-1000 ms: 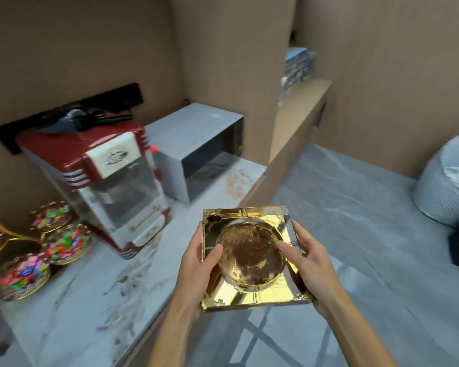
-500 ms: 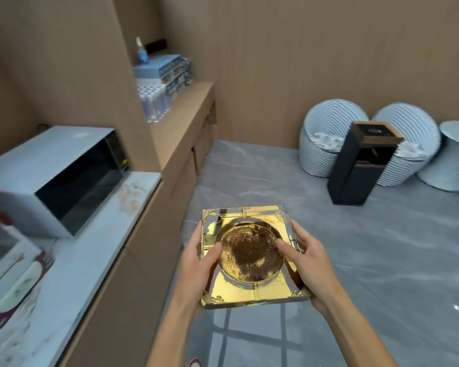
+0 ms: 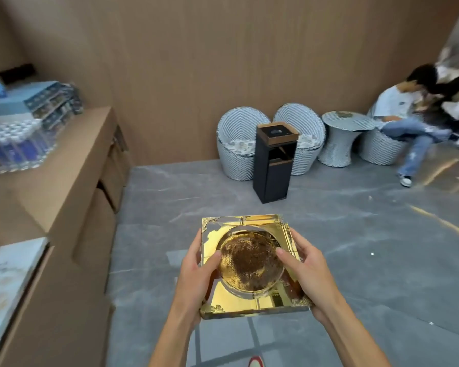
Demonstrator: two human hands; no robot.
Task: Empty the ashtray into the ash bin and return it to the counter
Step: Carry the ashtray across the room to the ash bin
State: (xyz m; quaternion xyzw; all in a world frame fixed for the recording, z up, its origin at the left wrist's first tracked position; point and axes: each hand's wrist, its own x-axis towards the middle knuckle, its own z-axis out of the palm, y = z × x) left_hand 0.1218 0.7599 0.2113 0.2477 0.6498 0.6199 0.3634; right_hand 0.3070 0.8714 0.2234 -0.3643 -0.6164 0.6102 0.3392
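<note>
- Over the grey floor (image 3: 355,260), just off the end of the cabinet run, a square gold ashtray (image 3: 252,300) rides level between two bare hands, its round bowl dark with ash.
- Left hand (image 3: 196,276) clasps the near-left side, thumb laid over the bowl's rim; right hand (image 3: 306,271) clasps the right side the same way, fingers tucked beneath. The level, two-sided hold looks meant to keep loose ash from spilling in transit.
- Ahead, well apart from the ashtray, a tall black ash bin (image 3: 274,162) stands on the floor in front of two woven tub chairs (image 3: 239,144), its top tray and front opening facing the carrier.
- Open floor lies between carrier and bin; nothing stands in the direct line.
- At left, the brown surface (image 3: 72,165) carries shrink-wrapped water bottles (image 3: 13,144) and stacked boxes (image 3: 53,102); its corner edge sits near the left forearm and may want a little berth.
- At right, a seated person (image 3: 406,120) beside a woven side table (image 3: 341,136) stretches legs toward the floor, clear of the bin.
- Emptying appears not yet begun.
</note>
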